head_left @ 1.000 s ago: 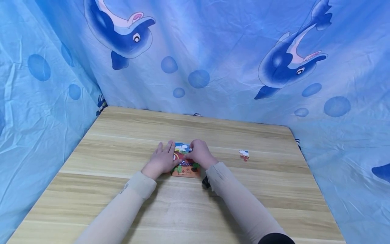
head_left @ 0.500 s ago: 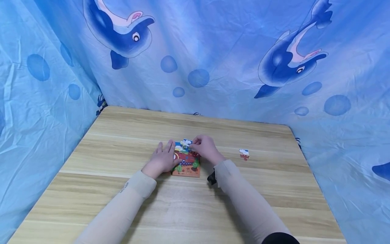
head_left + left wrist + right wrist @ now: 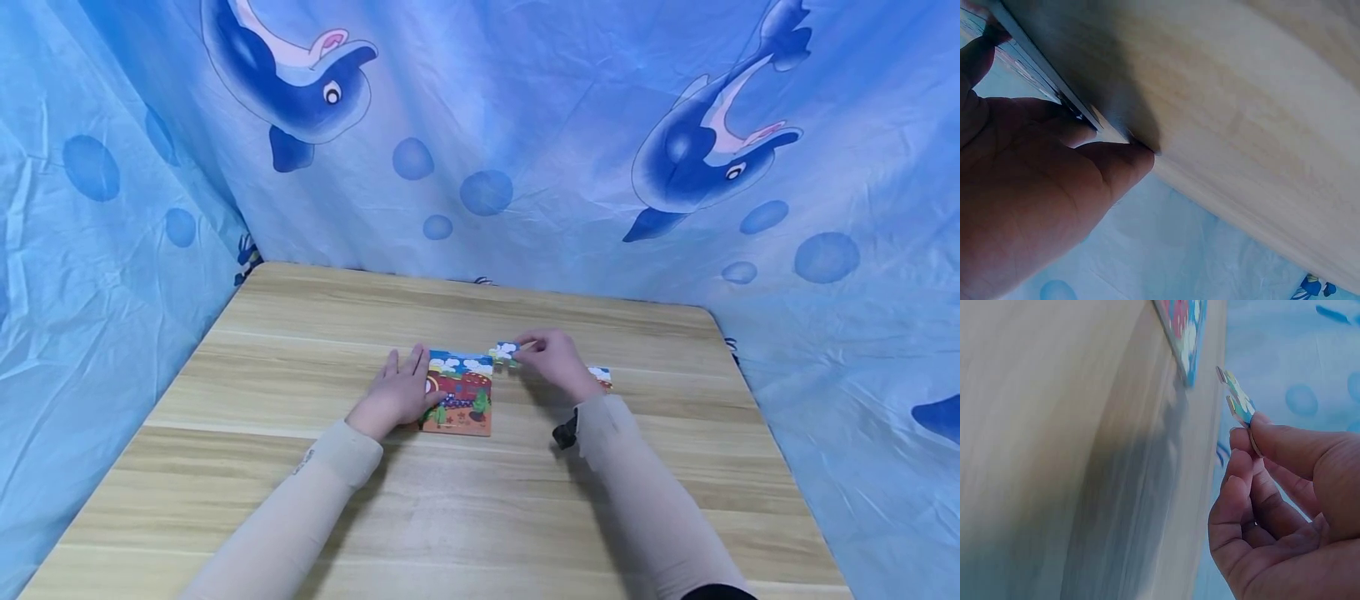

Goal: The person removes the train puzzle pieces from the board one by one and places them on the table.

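A square jigsaw puzzle (image 3: 465, 396) with a red picture under blue sky and white clouds lies flat on the wooden table. My left hand (image 3: 393, 393) rests at its left side, fingers fairly straight and the thumb reaching over its face. To the right of the puzzle's top corner, my right hand (image 3: 553, 360) pinches a jigsaw piece (image 3: 1241, 403) between thumb and fingertips. In the right wrist view that piece is tilted and held above the table, apart from the puzzle. Partly hidden behind the right hand is another jigsaw piece (image 3: 601, 377), loose on the table.
The wooden table (image 3: 360, 308) extends around both hands. Behind it and along both sides hangs a blue curtain (image 3: 555, 242) printed with dolphins and bubbles. A small black object (image 3: 566, 432) sits at the right wrist.
My right hand has lifted a jigsaw piece off the puzzle's top right area and carried it rightward, uncovering more of the picture. My left hand has stayed in place.
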The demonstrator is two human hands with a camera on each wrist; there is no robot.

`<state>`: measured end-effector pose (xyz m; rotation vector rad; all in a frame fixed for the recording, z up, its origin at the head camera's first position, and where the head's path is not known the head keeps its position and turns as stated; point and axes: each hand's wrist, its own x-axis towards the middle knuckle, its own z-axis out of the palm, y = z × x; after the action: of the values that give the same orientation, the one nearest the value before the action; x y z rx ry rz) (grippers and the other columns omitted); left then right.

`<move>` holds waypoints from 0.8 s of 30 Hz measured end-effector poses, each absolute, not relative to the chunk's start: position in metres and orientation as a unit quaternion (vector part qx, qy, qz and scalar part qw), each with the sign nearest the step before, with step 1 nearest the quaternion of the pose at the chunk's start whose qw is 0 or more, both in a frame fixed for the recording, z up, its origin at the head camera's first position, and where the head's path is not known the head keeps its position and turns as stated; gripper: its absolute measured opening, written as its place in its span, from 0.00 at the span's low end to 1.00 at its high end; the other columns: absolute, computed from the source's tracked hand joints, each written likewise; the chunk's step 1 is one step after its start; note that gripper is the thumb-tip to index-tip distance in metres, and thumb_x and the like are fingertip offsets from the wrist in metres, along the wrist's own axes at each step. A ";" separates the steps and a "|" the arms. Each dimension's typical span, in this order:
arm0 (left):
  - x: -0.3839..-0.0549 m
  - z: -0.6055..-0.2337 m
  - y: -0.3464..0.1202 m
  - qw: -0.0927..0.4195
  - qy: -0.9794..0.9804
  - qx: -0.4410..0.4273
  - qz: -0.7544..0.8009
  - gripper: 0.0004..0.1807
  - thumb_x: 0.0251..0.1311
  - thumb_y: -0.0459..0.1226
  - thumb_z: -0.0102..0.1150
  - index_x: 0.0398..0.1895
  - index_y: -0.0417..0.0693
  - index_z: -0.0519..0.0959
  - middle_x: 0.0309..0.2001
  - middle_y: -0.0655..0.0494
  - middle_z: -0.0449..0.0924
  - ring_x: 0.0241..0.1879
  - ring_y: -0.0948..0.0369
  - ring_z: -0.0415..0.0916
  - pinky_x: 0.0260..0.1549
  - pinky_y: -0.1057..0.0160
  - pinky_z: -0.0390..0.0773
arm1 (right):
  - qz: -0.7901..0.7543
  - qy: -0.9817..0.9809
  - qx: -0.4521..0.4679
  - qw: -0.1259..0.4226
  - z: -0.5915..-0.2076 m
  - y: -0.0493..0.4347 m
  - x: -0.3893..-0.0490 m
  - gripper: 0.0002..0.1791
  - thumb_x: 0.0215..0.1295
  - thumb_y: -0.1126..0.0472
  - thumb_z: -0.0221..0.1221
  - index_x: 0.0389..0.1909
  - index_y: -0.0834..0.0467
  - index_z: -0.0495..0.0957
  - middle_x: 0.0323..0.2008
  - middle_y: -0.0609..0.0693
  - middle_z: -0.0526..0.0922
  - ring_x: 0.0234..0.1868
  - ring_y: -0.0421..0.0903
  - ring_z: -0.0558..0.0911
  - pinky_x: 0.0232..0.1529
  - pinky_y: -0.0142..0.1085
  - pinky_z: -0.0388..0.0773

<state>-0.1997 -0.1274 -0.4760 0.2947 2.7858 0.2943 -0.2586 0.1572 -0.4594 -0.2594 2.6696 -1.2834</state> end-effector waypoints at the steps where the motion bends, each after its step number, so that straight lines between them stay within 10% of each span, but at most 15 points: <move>1: -0.200 -0.476 -0.127 0.161 0.976 0.106 0.099 0.49 0.76 0.61 0.42 0.81 0.38 0.39 0.81 0.42 0.33 0.76 0.34 0.29 0.71 0.37 0.42 | -0.429 0.896 -0.084 0.081 -0.459 0.163 -0.259 0.11 0.68 0.58 0.68 0.50 0.50 0.87 0.41 0.48 0.85 0.40 0.47 0.84 0.40 0.43 0.81; 24: -0.201 -0.476 -0.125 0.167 0.976 0.103 0.097 0.49 0.75 0.61 0.43 0.81 0.38 0.38 0.81 0.42 0.33 0.76 0.33 0.29 0.71 0.38 0.42 | -0.402 0.903 -0.018 0.148 -0.459 0.248 -0.261 0.14 0.69 0.59 0.66 0.52 0.61 0.86 0.36 0.55 0.85 0.20 0.46 0.71 0.23 0.40 0.73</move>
<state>-0.2013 -0.1250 -0.4757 0.2940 2.7775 0.2763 -0.2612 0.2483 -0.4591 -0.0529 2.5976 -1.1568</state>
